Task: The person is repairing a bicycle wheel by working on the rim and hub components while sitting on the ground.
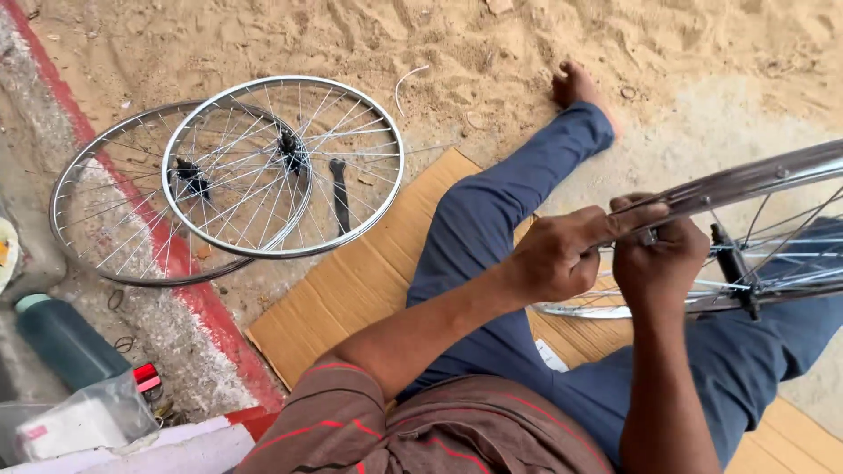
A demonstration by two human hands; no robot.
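Fingers (634,218) of the left hand (562,256) are pinched together on the shiny rim of a bicycle wheel (746,180), the thumb stretched along the metal. Just beside it, touching, the right hand (657,263) has its fingers curled shut around the same rim, close to a small spoke nipple (648,235); what sits inside that grip cannot be told. This wheel stands tilted on edge over the person's lap at the right side of the head view, its dark hub (733,263) and thin spokes showing behind the hands.

Below the wheel, the person's legs in blue trousers (492,211) stretch over a flattened sheet of cardboard (351,290) that lies on sandy ground (439,44). One bare foot (575,83) rests on the sand beyond the cardboard.

Well apart to the left, two more spoked wheels (281,167) lie flat and overlapping, partly on the sand and partly across a red-painted kerb (184,281). A dark flat wrench (339,193) lies on the ground inside the nearer wheel. At the lower left lie a dark green bottle (61,341) and a clear plastic bag (83,421).
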